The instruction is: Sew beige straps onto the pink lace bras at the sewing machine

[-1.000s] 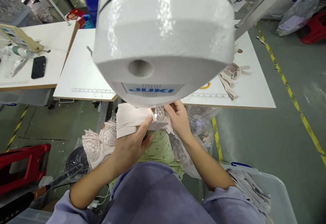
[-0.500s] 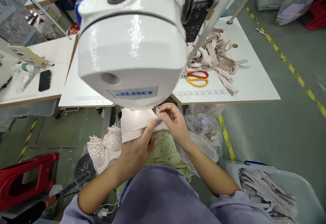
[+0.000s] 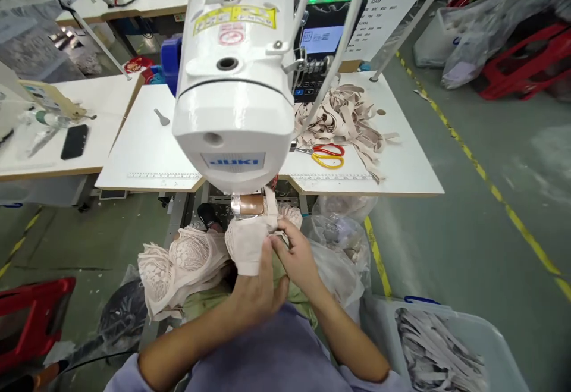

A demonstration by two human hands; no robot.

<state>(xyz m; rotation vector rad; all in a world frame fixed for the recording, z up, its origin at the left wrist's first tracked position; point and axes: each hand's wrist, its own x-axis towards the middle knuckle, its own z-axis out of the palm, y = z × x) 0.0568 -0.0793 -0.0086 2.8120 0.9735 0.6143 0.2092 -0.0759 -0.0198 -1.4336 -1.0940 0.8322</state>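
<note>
A white JUKI sewing machine [image 3: 236, 94] fills the upper middle of the view. Below its head, a beige lace bra piece [image 3: 245, 243] is wrapped over the copper-coloured cylinder arm [image 3: 250, 205]. My left hand [image 3: 256, 291] is closed on the beige fabric from below. Beside it, my right hand [image 3: 295, 255] pinches the fabric's right edge close to the needle area. More lace cups [image 3: 178, 264] hang to the left over my lap.
The white table [image 3: 143, 148] holds a heap of beige elastic strips [image 3: 343, 119] and red-and-yellow scissors [image 3: 328, 155]. A control panel [image 3: 319, 44] stands behind the machine. Plastic bags [image 3: 343, 243] lie right of my knees, a bin of strips [image 3: 437, 350] at lower right, a black phone [image 3: 74, 141] on the left table.
My view has pulled back and up, so the whole machine and its panel show. Both hands have drawn closer together and bunched the fabric round the cylinder arm.
</note>
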